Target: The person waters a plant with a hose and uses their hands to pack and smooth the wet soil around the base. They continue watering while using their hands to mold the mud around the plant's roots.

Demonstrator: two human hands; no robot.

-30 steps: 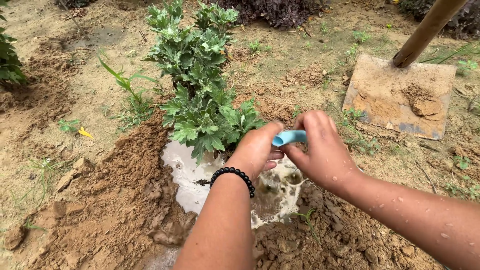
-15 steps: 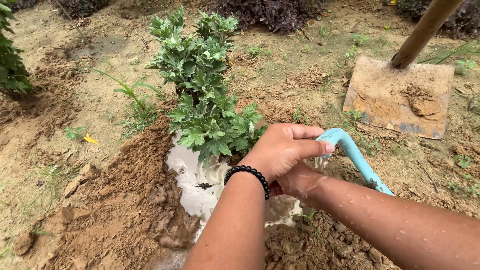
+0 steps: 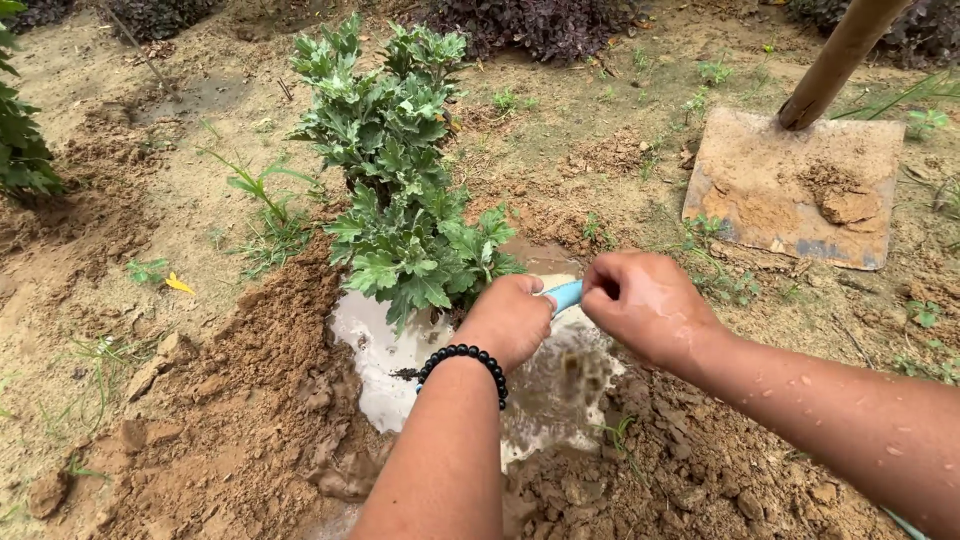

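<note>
My left hand [image 3: 512, 318], with a black bead bracelet [image 3: 462, 358] on the wrist, and my right hand [image 3: 648, 305] both grip a light blue hose [image 3: 565, 294], of which only a short piece shows between them. They hover over a muddy puddle [image 3: 470, 375] foaming white at the foot of a green leafy plant [image 3: 400, 170]. Brown water churns just under the hands. My right forearm is wet with drops.
A mound of loose brown soil [image 3: 260, 400] rings the puddle's left side, and clods lie at the front right. A dirty shovel blade [image 3: 795, 190] with a wooden handle [image 3: 835, 60] lies at the upper right. Dark purple shrubs [image 3: 545, 25] grow at the back.
Half a second ago the left hand lay over the right with the hose arching to the right. Now the hands are side by side and lower, the hose almost hidden between them.
</note>
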